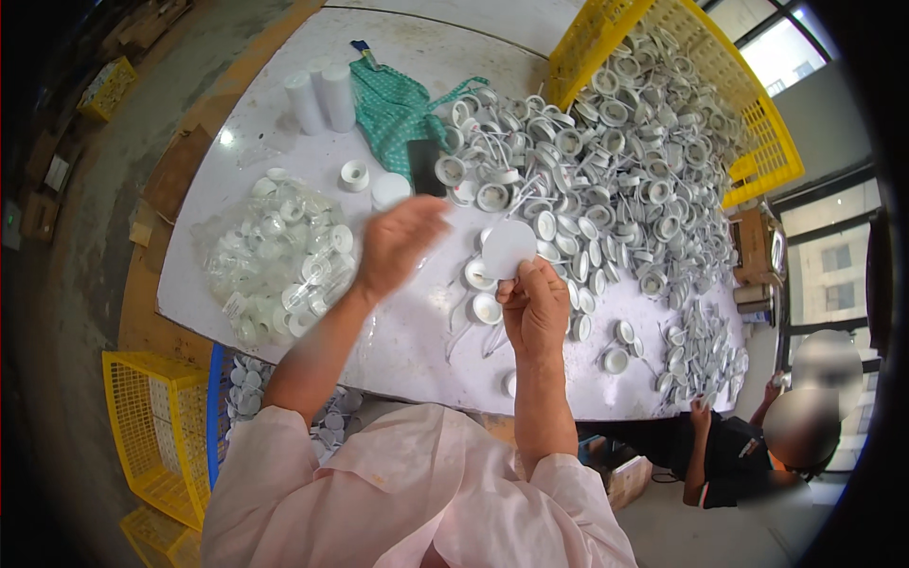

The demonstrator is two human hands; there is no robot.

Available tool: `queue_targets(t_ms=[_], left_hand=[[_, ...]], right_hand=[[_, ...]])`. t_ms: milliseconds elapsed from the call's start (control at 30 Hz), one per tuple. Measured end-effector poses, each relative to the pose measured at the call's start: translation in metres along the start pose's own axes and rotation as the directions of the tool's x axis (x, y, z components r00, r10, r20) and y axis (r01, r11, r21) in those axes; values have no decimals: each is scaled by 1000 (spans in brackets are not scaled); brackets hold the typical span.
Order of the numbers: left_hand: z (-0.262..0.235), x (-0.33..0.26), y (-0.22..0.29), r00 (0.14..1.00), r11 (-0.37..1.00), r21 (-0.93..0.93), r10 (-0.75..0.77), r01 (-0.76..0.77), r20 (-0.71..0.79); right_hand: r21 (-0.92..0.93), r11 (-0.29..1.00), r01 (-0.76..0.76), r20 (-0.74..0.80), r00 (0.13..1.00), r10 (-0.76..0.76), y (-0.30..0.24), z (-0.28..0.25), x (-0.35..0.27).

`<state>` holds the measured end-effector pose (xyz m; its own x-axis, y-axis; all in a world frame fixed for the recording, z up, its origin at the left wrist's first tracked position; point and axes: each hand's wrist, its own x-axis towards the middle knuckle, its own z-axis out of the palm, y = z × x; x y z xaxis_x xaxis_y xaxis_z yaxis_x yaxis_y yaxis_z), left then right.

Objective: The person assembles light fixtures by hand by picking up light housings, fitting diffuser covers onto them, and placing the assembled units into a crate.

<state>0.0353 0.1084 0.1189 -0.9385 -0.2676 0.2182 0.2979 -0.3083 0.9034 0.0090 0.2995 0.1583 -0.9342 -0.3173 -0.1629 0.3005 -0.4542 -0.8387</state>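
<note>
My right hand [538, 303] pinches the lower edge of a white round disc [508, 249] between thumb and fingers, above the table. To its left is my left hand [402, 248], slightly blurred, its fingers stretched toward the right with nothing visible in them. Just beyond that hand stands a short white stack of round pieces [390, 190], partly hidden. A white ring-shaped part [354, 176] lies beside the stack. Close to the disc are white round lamp housings [486, 309] with thin leads.
A large heap of white round housings [615, 161] spills from a yellow crate [757, 104]. At left lies a clear bag of white parts [279, 251]. White cylinders [322, 97], a green cloth [393, 109] and a dark phone [426, 168] sit farther back. Another person [748, 445] works at right.
</note>
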Motion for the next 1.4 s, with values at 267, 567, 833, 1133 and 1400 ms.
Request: queue_targets(t_ms=[267, 567, 833, 1133, 1400], left_hand=[[121, -23, 8, 921, 883, 332, -380, 332, 89], [199, -34, -35, 896, 896, 249, -412, 367, 163], [248, -51, -57, 963, 825, 566, -153, 2, 220], [252, -63, -48, 439, 87, 463, 510, -882, 740], [241, -78, -63, 421, 224, 357, 503, -907, 754]], right_hand=[[-56, 998, -5, -94, 996, 0, -27, -59, -31], [116, 993, -28, -110, 993, 41, -64, -146, -59], [-457, 825, 332, -45, 918, -394, -65, -205, -79], [-625, -67, 778, 528, 357, -771, -86, -239, -97], [-643, -37, 765, 551, 428, -716, -71, -245, -110]])
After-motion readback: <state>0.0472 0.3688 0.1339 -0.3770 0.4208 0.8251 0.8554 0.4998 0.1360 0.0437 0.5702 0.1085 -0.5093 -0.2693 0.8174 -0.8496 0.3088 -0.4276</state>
